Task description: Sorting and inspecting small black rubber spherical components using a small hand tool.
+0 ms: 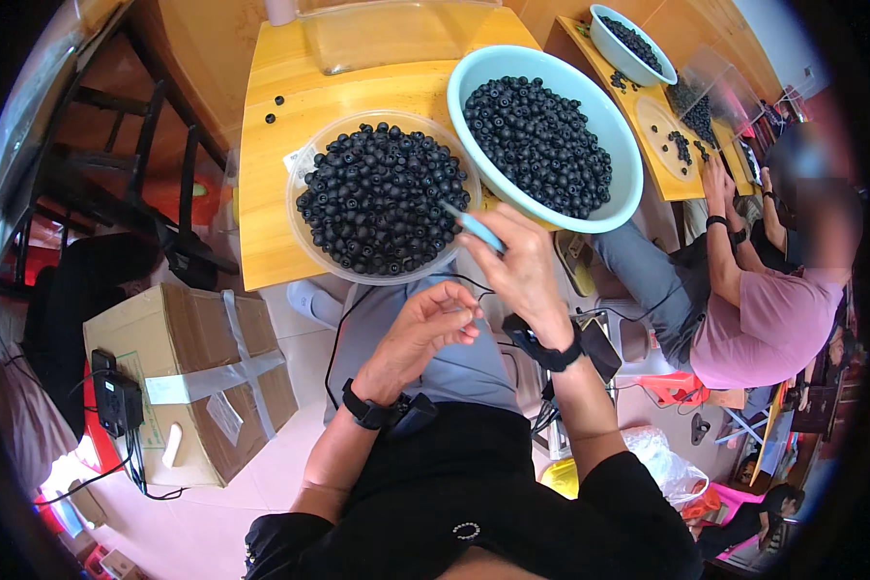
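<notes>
My right hand (pixel 524 259) is closed around a small tool with a light blue handle (pixel 480 232). Its thin grey tip points up and left, over the edge of a heap of small round black pieces (pixel 382 193). That heap fills a shallow clear plastic tub (pixel 297 215) at the table's front edge. Lower and to the left, above my lap, my left hand (pixel 425 329) has thumb and fingertips pinched together; anything between them is too small to make out. Just right of the tub, a light blue basin (pixel 621 159) holds many more black pieces.
Two black pieces lie loose on the yellow wooden table (pixel 271 184), with a clear container (pixel 387 43) behind. A taped cardboard box (pixel 188 387) stands at the left. At the right, a co-worker in a pink top (pixel 773 324) handles similar pieces at another table (pixel 662 179).
</notes>
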`<action>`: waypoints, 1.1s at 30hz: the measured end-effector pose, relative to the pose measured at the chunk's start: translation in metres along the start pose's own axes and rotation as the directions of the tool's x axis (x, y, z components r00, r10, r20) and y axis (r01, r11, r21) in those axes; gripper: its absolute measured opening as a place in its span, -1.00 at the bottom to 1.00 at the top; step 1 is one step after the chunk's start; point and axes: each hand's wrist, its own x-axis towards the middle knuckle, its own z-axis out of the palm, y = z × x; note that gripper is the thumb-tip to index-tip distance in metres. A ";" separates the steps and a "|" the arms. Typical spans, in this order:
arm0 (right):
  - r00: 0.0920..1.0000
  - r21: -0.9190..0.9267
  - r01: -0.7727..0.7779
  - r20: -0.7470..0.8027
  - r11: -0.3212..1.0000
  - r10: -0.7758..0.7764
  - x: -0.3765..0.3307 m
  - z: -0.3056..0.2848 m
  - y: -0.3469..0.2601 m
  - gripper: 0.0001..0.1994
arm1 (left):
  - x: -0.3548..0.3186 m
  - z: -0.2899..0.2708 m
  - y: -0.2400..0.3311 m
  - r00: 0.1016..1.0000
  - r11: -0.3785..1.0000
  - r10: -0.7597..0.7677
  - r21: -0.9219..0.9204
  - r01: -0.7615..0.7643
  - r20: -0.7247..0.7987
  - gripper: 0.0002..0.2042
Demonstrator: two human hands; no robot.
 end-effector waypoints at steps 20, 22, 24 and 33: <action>0.976 0.062 0.138 0.163 0.988 -0.147 0.035 0.045 -0.010 -0.74 | -0.016 -0.015 0.007 0.993 0.994 0.101 -0.040 -0.103 -0.060 -0.86; 0.982 0.130 0.030 0.182 0.991 -0.054 0.025 0.029 -0.023 -0.76 | -0.016 -0.014 0.008 0.992 0.994 0.103 -0.031 -0.105 -0.068 -0.86; 0.980 0.213 -0.086 0.193 0.973 0.044 0.010 0.018 -0.029 -0.77 | -0.018 -0.013 0.009 0.992 0.995 0.094 -0.022 -0.096 -0.084 -0.85; 0.986 0.281 -0.164 0.035 0.946 0.160 -0.041 0.007 -0.026 -0.79 | -0.017 0.001 0.001 0.943 0.970 0.237 0.007 -0.242 -0.232 -0.84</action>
